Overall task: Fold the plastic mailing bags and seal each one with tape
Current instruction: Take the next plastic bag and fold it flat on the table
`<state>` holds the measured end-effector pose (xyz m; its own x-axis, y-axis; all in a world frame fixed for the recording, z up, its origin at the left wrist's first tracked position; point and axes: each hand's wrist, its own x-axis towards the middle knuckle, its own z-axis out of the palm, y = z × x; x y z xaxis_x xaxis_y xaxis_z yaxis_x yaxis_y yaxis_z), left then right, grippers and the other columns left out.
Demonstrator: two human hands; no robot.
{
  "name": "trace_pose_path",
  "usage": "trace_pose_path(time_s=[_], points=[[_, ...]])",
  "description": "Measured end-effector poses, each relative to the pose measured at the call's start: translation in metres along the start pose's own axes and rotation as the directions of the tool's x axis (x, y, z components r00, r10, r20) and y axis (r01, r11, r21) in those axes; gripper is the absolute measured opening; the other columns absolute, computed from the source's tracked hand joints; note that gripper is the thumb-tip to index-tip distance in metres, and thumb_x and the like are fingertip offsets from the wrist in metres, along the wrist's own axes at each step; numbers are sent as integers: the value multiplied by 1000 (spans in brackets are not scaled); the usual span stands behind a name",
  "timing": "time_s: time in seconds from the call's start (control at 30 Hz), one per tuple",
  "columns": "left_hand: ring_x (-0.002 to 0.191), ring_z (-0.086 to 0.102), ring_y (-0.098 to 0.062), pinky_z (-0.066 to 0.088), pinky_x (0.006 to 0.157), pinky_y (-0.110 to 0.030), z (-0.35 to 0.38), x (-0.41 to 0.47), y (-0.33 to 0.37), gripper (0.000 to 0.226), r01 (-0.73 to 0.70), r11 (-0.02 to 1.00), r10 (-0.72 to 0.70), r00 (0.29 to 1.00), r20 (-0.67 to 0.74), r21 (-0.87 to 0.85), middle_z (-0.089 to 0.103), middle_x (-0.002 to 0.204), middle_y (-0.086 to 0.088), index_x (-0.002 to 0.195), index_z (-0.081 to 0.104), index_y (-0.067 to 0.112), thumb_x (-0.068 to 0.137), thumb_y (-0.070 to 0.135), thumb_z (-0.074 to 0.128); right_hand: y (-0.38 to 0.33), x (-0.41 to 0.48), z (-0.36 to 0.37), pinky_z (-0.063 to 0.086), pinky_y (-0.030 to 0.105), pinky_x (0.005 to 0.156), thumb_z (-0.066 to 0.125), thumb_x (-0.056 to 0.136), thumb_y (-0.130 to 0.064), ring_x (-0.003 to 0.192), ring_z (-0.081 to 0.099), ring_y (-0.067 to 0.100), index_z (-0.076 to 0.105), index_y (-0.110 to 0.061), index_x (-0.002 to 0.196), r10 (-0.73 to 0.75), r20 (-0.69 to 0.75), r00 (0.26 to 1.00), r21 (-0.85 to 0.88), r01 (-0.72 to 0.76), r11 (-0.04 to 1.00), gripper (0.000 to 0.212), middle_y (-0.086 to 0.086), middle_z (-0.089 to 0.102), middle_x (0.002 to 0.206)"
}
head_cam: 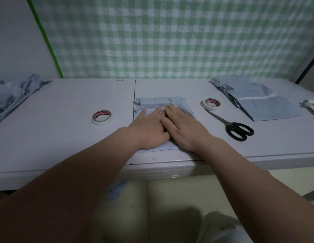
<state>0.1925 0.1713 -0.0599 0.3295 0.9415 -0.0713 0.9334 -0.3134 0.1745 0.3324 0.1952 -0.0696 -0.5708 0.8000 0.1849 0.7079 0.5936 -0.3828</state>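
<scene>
Head: bag (152,103) long axis near-far, folded end far.

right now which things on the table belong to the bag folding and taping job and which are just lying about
For the job: folded bag under the left hand and right hand; left tape roll; right tape roll; scissors; flat bags; crumpled bags.

Lying about: rubber band; whitish object at the right edge, unclear.
</scene>
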Motion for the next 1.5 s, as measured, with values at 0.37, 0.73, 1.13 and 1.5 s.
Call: trace_pose_path(time_s=[0.37,0.73,1.13,1.5], points=[[147,-6,-16,-4,116,-50,5,14,9,62,-11,1000,11,1000,-4,-8,-10,159,13,152,-3,35,98,45,26,12,-13,-6,21,33,108,3,85,-56,138,23,13,37,-20,138,107,-3,994,-115,-106,988,73,-3,30,148],[147,-7,-15,-6,118,-47,3,6,5,66,17,999,-17,1000,16,-35,-8,160,10,151,-9,33,97,41,29,-1,-7,-9,28,36,103,22,99,-47,126,40,24,49,-8,126,222,-27,975,-189,-223,956,55,10,50,129],[145,16,-16,6,118,-48,2,8,7,60,-17,981,0,996,-90,-194,24,155,16,151,15,35,96,32,38,0,-12,-15,15,36,112,14,101,-41,142,18,17,28,-17,141,166,105,981,-139,-150,979,49,-1,26,153],[147,-3,-15,0,119,-40,10,-45,26,61,79,996,-80,996,-25,-41,-2,161,0,152,-5,14,101,33,22,0,-9,-13,4,39,116,15,102,-42,147,-2,15,5,-21,152,231,188,955,-284,-172,943,55,-3,-6,160]])
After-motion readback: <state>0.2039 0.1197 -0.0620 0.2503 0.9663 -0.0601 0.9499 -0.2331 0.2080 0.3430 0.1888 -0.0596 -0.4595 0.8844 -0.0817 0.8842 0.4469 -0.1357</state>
